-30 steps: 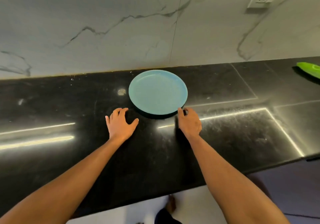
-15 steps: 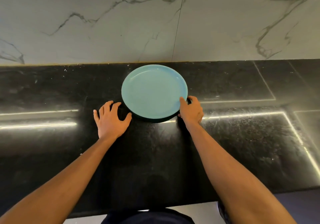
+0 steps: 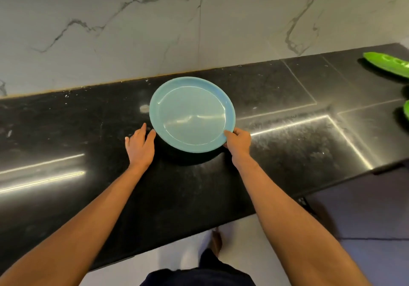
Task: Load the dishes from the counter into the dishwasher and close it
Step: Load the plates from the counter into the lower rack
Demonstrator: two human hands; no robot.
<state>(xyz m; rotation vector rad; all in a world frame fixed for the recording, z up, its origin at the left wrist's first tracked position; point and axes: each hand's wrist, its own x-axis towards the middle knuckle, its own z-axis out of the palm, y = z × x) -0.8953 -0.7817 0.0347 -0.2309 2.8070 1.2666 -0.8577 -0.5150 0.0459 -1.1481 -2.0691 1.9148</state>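
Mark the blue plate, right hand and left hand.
blue plate (image 3: 190, 117), head view, middle of its flat centre.
right hand (image 3: 238, 141), head view, back of the hand.
left hand (image 3: 140, 145), head view, back of the hand.

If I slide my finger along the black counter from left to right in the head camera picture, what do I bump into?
left hand → blue plate → right hand, pinching the plate's rim → green thing at the far right edge.

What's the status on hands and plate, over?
Right hand pinches near-right rim of blue plate. Left hand open beside its left edge. Near edge looks raised off counter. Green items far right, clear of it.
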